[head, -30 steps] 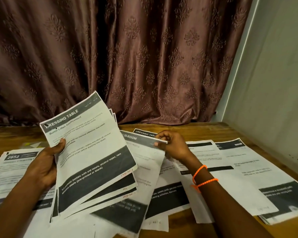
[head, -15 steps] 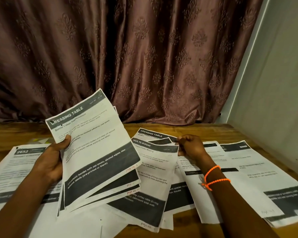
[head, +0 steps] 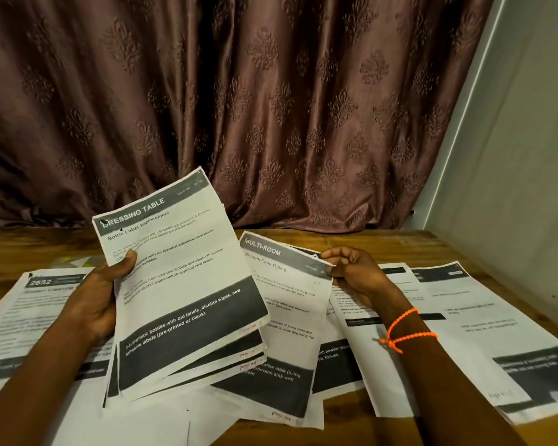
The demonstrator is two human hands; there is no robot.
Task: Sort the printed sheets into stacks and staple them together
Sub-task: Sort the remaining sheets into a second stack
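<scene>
**Which pile takes the MULTI-ROOM sheet**

Nearest me, my left hand (head: 97,300) grips the DRESSING TABLE bundle (head: 184,294) by its left edge, thumb curled over the front, several sheets fanned behind the top one; its long axis runs from seven o'clock up to one o'clock, tilted off the surface (head: 400,243); just to its right, at three o'clock, my right hand (head: 355,275) pinches the top right corner of the MULTI-ROOM sheet (head: 287,317), fingers (head: 331,268) curled round the edge, the sheet's upper end raised and its lower end tucked behind the bundle, over the loose pages below; its header differs from the bundle's, so I judge it belongs elsewhere, and my right hand is the nearer to the spread pages (head: 448,317) lying at three to four o'clock; the 2652 sheet (head: 36,304) lies flat at nine o'clock, under my left forearm; farthest off, the curtain (head: 271,107) hangs at twelve o'clock; I see no stapler.
</scene>
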